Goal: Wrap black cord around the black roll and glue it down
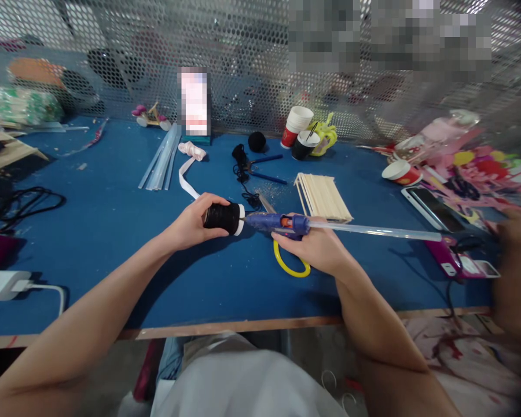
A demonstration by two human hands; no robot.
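My left hand [198,223] is closed around a small cup wrapped in black cord [222,219], lying on its side with its white rim to the right. My right hand [316,246] grips a blue glue gun [271,222], whose nozzle is at the cup's white rim; whether they touch I cannot tell. A long clear glue stick [382,231] sticks out of the gun's back. Under the gun lie scissors with a yellow handle [293,272], partly hidden. White ribbon [186,180] runs from a bunched pale pink piece [193,152] to behind my left hand.
Glue sticks [160,159], pliers [267,169], black cord [240,156], a black ball [256,142] and a small wooden stick rack [323,197] lie beyond my hands. Paper cups [299,119] stand by the mesh screen [243,75]. A co-worker's blurred arm [518,272] is at right, near phones [436,208].
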